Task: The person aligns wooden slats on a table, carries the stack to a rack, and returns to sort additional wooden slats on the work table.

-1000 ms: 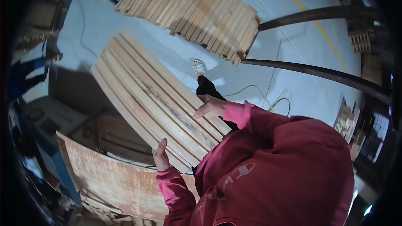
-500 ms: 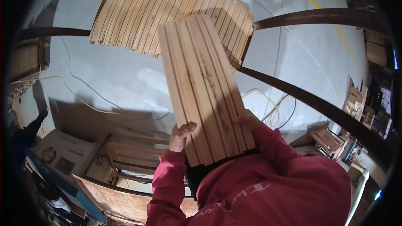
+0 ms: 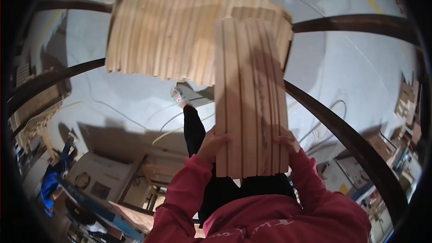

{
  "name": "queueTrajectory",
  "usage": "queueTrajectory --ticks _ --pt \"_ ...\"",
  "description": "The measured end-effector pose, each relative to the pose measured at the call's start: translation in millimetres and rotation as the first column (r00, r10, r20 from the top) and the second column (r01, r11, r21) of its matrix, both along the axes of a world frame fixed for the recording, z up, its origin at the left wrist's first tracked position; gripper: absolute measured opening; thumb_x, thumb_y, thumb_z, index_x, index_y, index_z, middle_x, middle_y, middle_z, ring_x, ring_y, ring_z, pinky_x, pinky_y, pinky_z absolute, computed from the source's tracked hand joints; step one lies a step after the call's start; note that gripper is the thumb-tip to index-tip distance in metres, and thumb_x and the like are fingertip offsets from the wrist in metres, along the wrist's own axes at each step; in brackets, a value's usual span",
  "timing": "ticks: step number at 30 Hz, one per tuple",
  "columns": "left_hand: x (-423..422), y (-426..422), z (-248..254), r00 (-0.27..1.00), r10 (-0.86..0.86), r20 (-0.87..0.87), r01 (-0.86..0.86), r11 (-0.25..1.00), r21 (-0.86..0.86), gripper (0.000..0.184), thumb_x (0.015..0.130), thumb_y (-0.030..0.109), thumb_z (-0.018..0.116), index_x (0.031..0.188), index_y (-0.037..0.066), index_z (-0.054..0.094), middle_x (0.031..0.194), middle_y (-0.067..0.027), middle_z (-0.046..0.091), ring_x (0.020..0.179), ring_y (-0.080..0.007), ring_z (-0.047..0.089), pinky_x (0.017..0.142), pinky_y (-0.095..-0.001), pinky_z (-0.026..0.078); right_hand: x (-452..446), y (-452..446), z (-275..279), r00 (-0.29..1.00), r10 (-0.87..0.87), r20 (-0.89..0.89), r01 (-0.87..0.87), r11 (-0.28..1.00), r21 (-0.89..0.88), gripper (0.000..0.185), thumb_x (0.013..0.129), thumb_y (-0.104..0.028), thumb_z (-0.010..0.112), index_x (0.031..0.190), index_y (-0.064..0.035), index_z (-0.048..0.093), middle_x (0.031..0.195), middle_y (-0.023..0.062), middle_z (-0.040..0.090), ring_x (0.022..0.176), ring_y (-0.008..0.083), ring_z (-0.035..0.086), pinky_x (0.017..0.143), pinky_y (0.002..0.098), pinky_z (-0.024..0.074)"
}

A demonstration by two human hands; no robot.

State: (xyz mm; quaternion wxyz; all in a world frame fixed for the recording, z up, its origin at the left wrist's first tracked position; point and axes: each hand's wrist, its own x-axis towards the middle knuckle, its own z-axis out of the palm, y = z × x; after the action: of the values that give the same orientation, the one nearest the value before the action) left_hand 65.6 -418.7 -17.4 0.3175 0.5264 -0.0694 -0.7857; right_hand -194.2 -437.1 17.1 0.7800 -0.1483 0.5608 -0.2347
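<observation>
Left hand closed on slat bundle's [image 3: 238,108] left edge, right hand [image 3: 288,141] closed on right edge, both near bundle's near end. Far end overlaps right part of slat row [image 3: 157,36] in view; contact unclear. Dark bar [image 3: 342,128] passes close on right. Open floor [image 3: 119,87] left, below row's near edge.

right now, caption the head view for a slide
Left hand and right hand grip wooden strips, a larger row of slats beyond.
</observation>
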Motion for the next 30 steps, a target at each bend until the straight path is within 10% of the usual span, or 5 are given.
queueTrajectory --ticks 16,30 --pt "353 -155 -59 0.957 -0.105 0.272 0.12 0.992 -0.042 0.034 0.068 0.013 0.066 0.096 -0.002 0.056 0.081 -0.0119 0.058 0.065 -0.0172 0.054 0.064 -0.0276 0.045 341 -165 -116 0.99 0.053 0.131 -0.042 0.995 -0.086 0.033 0.065 -0.006 0.056 0.096 0.0038 0.054 0.082 0.0101 0.059 0.065 0.0185 0.053 0.062 0.0249 0.0423" --pt "612 -285 -219 0.837 0.289 0.465 -0.061 0.893 -0.445 0.016 0.078 0.014 0.059 0.086 0.001 0.057 0.072 -0.0048 0.056 0.064 -0.0141 0.052 0.063 -0.0254 0.042 608 -283 -257 0.971 -0.001 0.237 0.022 0.996 -0.089 0.042 0.068 -0.005 0.061 0.107 0.0052 0.05 0.091 0.0175 0.058 0.08 0.0244 0.055 0.074 0.0311 0.0433"
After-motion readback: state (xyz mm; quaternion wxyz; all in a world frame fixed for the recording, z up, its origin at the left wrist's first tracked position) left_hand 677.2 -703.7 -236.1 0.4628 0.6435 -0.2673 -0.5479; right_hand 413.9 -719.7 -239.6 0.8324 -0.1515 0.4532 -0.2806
